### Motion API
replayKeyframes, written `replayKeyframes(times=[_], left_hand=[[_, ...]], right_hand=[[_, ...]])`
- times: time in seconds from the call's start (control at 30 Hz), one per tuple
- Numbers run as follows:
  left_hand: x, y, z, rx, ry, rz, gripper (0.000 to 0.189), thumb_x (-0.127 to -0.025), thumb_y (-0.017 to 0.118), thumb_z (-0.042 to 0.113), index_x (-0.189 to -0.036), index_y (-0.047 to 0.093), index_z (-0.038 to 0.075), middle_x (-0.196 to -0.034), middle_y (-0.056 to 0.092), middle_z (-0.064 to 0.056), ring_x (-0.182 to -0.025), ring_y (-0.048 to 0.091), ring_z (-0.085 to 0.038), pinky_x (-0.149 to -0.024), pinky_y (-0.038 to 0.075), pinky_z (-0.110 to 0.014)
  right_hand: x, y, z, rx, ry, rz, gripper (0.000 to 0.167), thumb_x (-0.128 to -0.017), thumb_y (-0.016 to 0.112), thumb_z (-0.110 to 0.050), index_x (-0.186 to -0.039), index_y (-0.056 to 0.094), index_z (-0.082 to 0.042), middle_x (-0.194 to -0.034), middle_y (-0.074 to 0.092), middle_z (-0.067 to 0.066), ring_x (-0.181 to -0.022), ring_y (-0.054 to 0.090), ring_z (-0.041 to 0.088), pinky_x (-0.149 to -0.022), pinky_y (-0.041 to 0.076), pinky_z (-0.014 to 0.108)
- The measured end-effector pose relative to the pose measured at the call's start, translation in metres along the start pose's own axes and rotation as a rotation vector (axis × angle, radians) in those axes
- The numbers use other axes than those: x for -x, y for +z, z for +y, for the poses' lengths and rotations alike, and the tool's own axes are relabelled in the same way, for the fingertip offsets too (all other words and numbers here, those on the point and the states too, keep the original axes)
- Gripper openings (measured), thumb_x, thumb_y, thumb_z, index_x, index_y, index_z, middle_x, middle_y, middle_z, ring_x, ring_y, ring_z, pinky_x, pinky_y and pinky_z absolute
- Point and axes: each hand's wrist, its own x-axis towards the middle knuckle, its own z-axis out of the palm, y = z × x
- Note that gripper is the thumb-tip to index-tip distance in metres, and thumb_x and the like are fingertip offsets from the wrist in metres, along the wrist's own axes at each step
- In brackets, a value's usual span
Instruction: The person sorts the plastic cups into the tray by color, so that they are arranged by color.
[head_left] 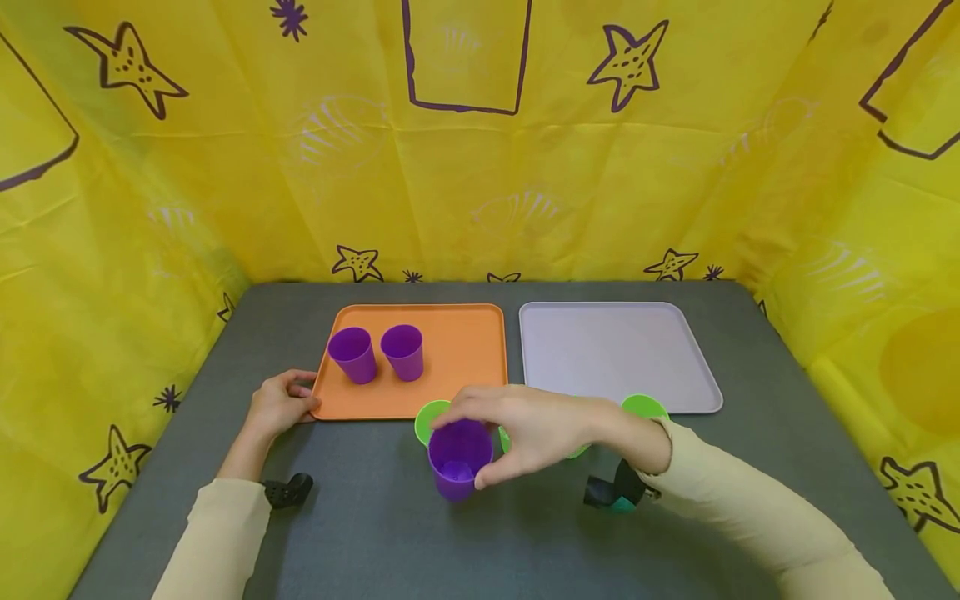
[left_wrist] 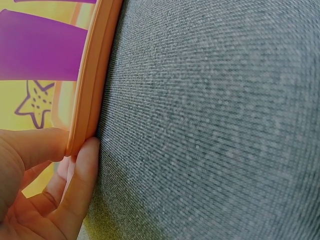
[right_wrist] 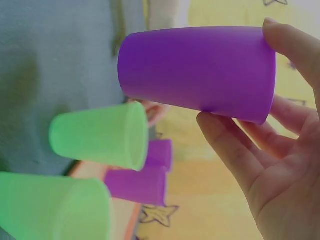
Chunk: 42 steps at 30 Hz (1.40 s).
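Hands on purple cup, orange tray

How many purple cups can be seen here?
3: a left cup and a right cup stand side by side on the orange tray; the third cup is held in the right hand. Any nested inside these might not show.

- Right hand in the middle, thumb and fingers pinching a purple cup!
- Left hand on the orange tray, gripping its left edge.
- Two purple cups standing toward that tray's left.
- Green cups peeking out around the right arm, lilac tray beyond.
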Motion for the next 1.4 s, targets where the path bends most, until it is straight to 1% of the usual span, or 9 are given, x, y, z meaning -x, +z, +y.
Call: replayKeyframes(times=[0.23, 0.37, 0.47, 0.67, 0.87, 1.0, 1.2, 1.33, 1.4], left_hand=[[-0.001, 0.0, 0.0, -0.003, 0.002, 0.004, 0.049, -0.081, 0.065, 0.003, -0.126, 0.047, -0.005, -0.09, 0.06, -0.015, -0.062, 0.063, -0.013, -0.057, 0.056, -0.029], [0.0, 0.0, 0.0, -0.006, 0.002, 0.003, 0.049, -0.081, 0.065, 0.003, -0.126, 0.047, -0.005, -0.089, 0.06, -0.015, -0.062, 0.063, -0.013, -0.057, 0.056, -0.029], [0.0, 0.0, 0.0, -0.01, 0.005, 0.003, 0.049, -0.081, 0.065, 0.003, -0.126, 0.047, -0.005, -0.089, 0.06, -0.015, -0.062, 0.063, -0.013, -0.057, 0.056, -0.029], [0.0, 0.0, -0.001, -0.009, 0.008, 0.002, 0.048, -0.081, 0.065, 0.003, -0.125, 0.047, -0.005, -0.088, 0.06, -0.014, -0.062, 0.062, -0.013, -0.057, 0.056, -0.029], [0.0, 0.0, -0.001, -0.009, 0.013, 0.001, 0.048, -0.081, 0.065, 0.002, -0.125, 0.047, -0.005, -0.087, 0.061, -0.014, -0.061, 0.062, -0.013, -0.056, 0.056, -0.028], [0.0, 0.0, -0.002, -0.013, 0.01, 0.006, 0.047, -0.081, 0.065, 0.002, -0.125, 0.048, -0.005, -0.087, 0.06, -0.014, -0.061, 0.062, -0.013, -0.056, 0.056, -0.028], [0.0, 0.0, -0.003, -0.012, 0.037, 0.016, 0.047, -0.08, 0.065, 0.002, -0.123, 0.049, -0.006, -0.085, 0.062, -0.014, -0.06, 0.062, -0.013, -0.055, 0.056, -0.029], [0.0, 0.0, -0.002, -0.017, 0.041, 0.017, 0.047, -0.08, 0.064, 0.002, -0.123, 0.049, -0.006, -0.085, 0.062, -0.014, -0.06, 0.063, -0.012, -0.055, 0.056, -0.028], [0.0, 0.0, -0.002, -0.018, 0.045, 0.016, 0.047, -0.08, 0.064, 0.002, -0.123, 0.049, -0.007, -0.085, 0.062, -0.014, -0.06, 0.062, -0.012, -0.055, 0.056, -0.028]], right_hand=[[-0.004, -0.025, 0.006, -0.055, 0.055, 0.091, 0.058, -0.081, 0.069, -0.027, -0.132, 0.046, -0.018, -0.12, 0.051, -0.007, -0.105, 0.051, 0.004, -0.082, 0.049, 0.018], [-0.01, -0.036, 0.011, -0.048, 0.059, 0.119, 0.057, -0.08, 0.07, -0.027, -0.131, 0.047, -0.016, -0.119, 0.052, -0.005, -0.106, 0.05, 0.005, -0.084, 0.05, 0.02], [-0.015, -0.042, 0.017, -0.048, 0.07, 0.124, 0.057, -0.081, 0.07, -0.026, -0.131, 0.047, -0.013, -0.119, 0.053, -0.003, -0.106, 0.052, 0.006, -0.084, 0.049, 0.02], [-0.024, -0.05, 0.032, -0.123, 0.141, 0.152, 0.055, -0.081, 0.07, -0.022, -0.13, 0.047, -0.011, -0.12, 0.051, -0.002, -0.106, 0.053, 0.008, -0.085, 0.05, 0.021], [-0.032, -0.057, 0.047, -0.103, 0.208, 0.211, 0.054, -0.079, 0.071, -0.023, -0.128, 0.05, -0.013, -0.115, 0.053, 0.0, -0.101, 0.054, 0.012, -0.082, 0.051, 0.022], [-0.038, -0.06, 0.057, -0.084, 0.255, 0.217, 0.054, -0.08, 0.071, -0.025, -0.128, 0.05, -0.014, -0.114, 0.053, 0.001, -0.101, 0.054, 0.013, -0.082, 0.051, 0.022], [-0.045, -0.06, 0.069, -0.047, 0.337, 0.209, 0.054, -0.08, 0.07, -0.028, -0.128, 0.05, -0.014, -0.114, 0.054, 0.002, -0.101, 0.054, 0.013, -0.081, 0.052, 0.023], [-0.05, -0.058, 0.08, -0.041, 0.374, 0.197, 0.054, -0.08, 0.069, -0.028, -0.128, 0.05, -0.012, -0.115, 0.054, 0.003, -0.101, 0.054, 0.013, -0.086, 0.051, 0.031], [-0.052, -0.056, 0.086, -0.032, 0.391, 0.191, 0.055, -0.08, 0.069, -0.029, -0.128, 0.049, -0.011, -0.115, 0.054, 0.002, -0.101, 0.054, 0.012, -0.087, 0.05, 0.033]])
